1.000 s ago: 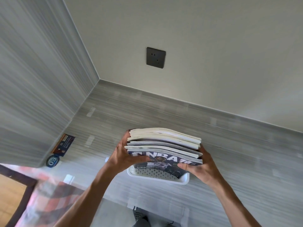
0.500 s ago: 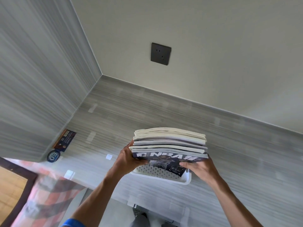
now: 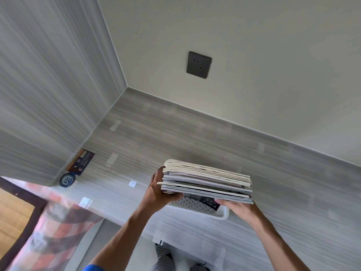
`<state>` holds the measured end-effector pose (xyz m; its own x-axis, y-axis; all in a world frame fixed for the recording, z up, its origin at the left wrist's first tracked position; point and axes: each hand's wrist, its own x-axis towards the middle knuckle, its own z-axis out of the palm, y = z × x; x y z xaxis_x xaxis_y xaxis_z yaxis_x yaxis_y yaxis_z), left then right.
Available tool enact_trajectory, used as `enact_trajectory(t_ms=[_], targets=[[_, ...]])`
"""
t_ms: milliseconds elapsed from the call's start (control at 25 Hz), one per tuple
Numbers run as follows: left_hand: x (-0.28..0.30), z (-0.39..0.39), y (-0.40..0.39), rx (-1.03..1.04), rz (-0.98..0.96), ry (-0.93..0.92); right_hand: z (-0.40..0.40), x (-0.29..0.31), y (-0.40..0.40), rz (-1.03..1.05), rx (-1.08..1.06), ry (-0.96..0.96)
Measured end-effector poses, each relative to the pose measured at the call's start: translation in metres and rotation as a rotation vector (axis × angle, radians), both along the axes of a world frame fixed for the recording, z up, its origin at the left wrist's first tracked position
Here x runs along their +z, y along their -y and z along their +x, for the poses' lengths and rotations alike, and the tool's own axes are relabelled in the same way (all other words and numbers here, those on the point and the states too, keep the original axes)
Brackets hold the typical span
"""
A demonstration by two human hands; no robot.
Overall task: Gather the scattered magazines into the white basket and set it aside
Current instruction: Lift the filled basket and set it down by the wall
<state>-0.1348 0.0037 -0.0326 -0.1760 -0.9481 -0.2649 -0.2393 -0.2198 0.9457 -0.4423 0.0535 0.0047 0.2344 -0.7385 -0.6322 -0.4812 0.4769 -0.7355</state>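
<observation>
A stack of several magazines [image 3: 207, 180] stands on edge in the white perforated basket [image 3: 222, 214], page edges facing me. The basket is over the grey striped desk surface [image 3: 175, 133], near its front edge; whether it rests on it I cannot tell. My left hand [image 3: 159, 192] grips the left end of the basket and stack, thumb across the front. My right hand [image 3: 237, 207] holds the right front corner, fingers under the nearest magazine. Most of the basket is hidden by the magazines and my hands.
A dark booklet [image 3: 82, 162] and a round blue sticker [image 3: 67, 179] lie at the desk's left, by the grey side panel [image 3: 48, 85]. A dark wall socket [image 3: 198, 64] sits on the cream wall behind. A plaid cloth [image 3: 48, 227] and wooden floor are lower left.
The basket with the magazines has shifted slightly right and forward with both hands on it. The front cover lettering is now hidden as the stack tilted toward me.
</observation>
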Motion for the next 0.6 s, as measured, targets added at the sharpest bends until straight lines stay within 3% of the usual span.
enact_trajectory(t_ms=[80,160,240,400,600], targets=[[-0.009,-0.004,-0.022,0.294,0.257,-0.013,0.010,0.012,0.020,0.017,-0.093,-0.017],[-0.021,-0.010,-0.050,0.515,0.555,-0.022,0.008,0.019,0.027,-0.244,-0.154,0.026],[-0.028,-0.019,-0.067,0.612,0.704,-0.147,0.003,0.033,0.031,-0.400,-0.181,0.089],[-0.020,-0.039,-0.060,0.744,0.796,-0.465,-0.006,0.039,0.055,-0.384,-0.135,0.221],[-0.016,-0.064,-0.052,0.837,0.767,-0.533,-0.004,0.037,0.077,-0.412,-0.139,0.167]])
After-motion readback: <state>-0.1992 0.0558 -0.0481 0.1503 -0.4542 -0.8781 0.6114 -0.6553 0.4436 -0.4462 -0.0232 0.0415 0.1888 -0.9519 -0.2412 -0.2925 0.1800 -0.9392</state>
